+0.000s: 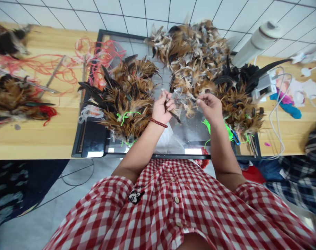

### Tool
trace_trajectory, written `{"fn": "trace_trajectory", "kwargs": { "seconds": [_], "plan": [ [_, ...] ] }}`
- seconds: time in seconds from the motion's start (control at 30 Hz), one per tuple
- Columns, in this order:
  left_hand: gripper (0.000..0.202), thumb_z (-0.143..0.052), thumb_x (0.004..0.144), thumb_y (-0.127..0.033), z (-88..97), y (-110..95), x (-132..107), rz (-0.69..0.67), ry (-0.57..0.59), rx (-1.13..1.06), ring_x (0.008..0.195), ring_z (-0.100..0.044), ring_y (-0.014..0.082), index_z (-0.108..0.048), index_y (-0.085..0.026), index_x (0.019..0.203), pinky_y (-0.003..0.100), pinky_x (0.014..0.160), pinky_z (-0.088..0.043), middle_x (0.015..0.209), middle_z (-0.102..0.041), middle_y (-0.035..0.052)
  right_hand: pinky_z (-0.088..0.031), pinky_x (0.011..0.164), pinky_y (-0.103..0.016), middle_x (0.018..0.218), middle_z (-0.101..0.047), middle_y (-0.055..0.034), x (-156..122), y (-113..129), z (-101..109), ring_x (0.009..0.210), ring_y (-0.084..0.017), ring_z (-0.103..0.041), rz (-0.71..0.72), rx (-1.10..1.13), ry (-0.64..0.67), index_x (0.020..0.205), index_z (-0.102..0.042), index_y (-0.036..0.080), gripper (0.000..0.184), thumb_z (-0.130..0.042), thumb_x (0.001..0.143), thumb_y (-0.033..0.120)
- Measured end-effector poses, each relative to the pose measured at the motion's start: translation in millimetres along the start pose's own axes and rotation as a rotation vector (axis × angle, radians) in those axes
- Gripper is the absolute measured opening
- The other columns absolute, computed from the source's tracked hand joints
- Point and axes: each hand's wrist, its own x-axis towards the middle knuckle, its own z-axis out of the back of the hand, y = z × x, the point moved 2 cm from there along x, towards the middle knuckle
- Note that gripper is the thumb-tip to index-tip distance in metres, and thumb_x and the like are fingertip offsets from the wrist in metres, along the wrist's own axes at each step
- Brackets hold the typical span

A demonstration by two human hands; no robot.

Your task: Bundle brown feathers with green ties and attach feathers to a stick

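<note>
My left hand (161, 108), a red bead bracelet on its wrist, is closed around a thin bunch of dark feathers (174, 115) over a glass-topped table (94, 142). My right hand (209, 106) hovers beside it with fingers curled and pinched near a small feather; what it grips is too small to name. A bundle of brown and black feathers tied with green string (126, 100) lies left of my hands. A large loose heap of brown feathers (196, 59) spreads behind and to the right.
Red string (95, 57) tangles at the back left on a wooden bench (30, 139). More feather bundles (12, 99) lie far left. A white cylinder (256, 40), white cables (276, 118) and blue scraps (288, 106) sit right. A person in a plaid garment (303, 177) is at right.
</note>
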Motion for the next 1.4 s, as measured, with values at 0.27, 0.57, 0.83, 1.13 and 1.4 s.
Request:
{"fn": "trace_trajectory", "kwargs": {
  "seconds": [0.27,0.57,0.83,1.13,1.4],
  "plan": [
    [0.026,-0.063,0.102,-0.033,1.0,0.9,2.1,-0.026,0.028,0.103,0.047,-0.033,0.003,-0.062,-0.02,0.079,0.019,0.042,-0.03,0.073,-0.056,-0.0026,-0.046,0.076,-0.034,0.086,-0.071,-0.0095,-7.9,5.1,-17.3,0.081,-0.022,-0.061,0.13,-0.636,0.247,0.084,-0.076,0.019,0.012,-0.067,0.083,0.028],
    [0.023,-0.071,0.096,-0.043,-3.8,10.8,-0.6,-0.054,0.043,0.217,0.048,-0.04,0.0015,-0.066,-0.021,0.09,0.016,0.042,-0.033,0.074,-0.056,-0.0039,-0.03,0.056,-0.027,0.063,-0.057,0.002,-1.6,13.9,-8.7,0.056,-0.011,-0.041,-0.045,0.0,0.005,0.081,-0.074,0.02,0.041,-0.076,0.076,0.061],
    [0.02,-0.079,0.089,-0.034,2.5,27.0,5.9,-0.149,0.095,0.396,0.057,-0.052,0.0054,-0.071,-0.019,0.079,0.018,0.055,-0.043,0.069,-0.065,-0.0033,-0.032,0.053,-0.028,0.063,-0.057,0.0006,-14.1,40.4,-32.3,0.055,-0.011,-0.041,-0.004,0.1,0.093,0.075,-0.065,0.024,0.052,-0.074,0.079,0.075],
    [0.01,-0.08,0.084,-0.016,1.5,39.6,9.0,-0.248,0.089,0.391,0.076,-0.065,0.008,-0.076,-0.018,0.075,0.021,0.084,-0.05,0.077,-0.073,-0.0035,-0.038,0.057,-0.029,0.059,-0.056,0.0015,-23.3,50.0,-42.9,0.054,-0.013,-0.045,0.113,-0.126,-0.004,0.077,-0.068,0.023,0.04,-0.068,0.09,0.061],
    [0.028,-0.073,0.094,-0.036,6.0,26.1,14.5,-0.276,0.008,0.292,0.074,-0.065,0.0085,-0.065,-0.019,0.073,0.019,0.075,-0.052,0.07,-0.065,-0.0027,-0.041,0.061,-0.029,0.067,-0.063,0.0,-12.7,24.4,-28.6,0.059,-0.014,-0.051,0.069,-0.08,-0.038,0.083,-0.074,0.022,0.028,-0.069,0.088,0.049]
  ]
}}
